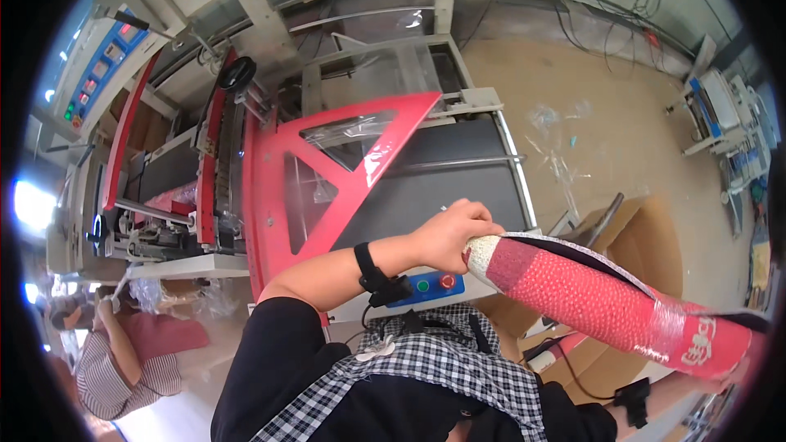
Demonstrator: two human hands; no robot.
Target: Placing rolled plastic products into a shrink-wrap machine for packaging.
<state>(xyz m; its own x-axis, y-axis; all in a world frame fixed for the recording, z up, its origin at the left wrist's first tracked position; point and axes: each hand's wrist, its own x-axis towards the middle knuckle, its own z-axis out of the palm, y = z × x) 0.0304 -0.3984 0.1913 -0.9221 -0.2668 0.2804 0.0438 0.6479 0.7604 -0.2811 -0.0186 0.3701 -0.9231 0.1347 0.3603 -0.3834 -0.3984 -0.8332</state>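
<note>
A rolled-up red mat [581, 299] with a dimpled surface, pale backing and white lettering slants across the right side in front of me. Clear shiny film or tape wraps round it near its right end. My left hand [454, 237] is closed on the roll's left end, thumb and fingers over the pale edge. At the far right, my right hand [741, 364] supports the other end from below; the picture's dark rim hides part of its fingers. The roll is held up in the air, over an open cardboard box [663, 237]. Another red roll [565, 350] shows beneath it, by the box.
A machine with a red triangular frame [348, 176] and black conveyor belt [458, 168] stands before me. Its blue button panel [430, 286] is by my left forearm. Clear film scraps [557, 155] lie on the floor. A person in a striped top [123, 368] works at lower left.
</note>
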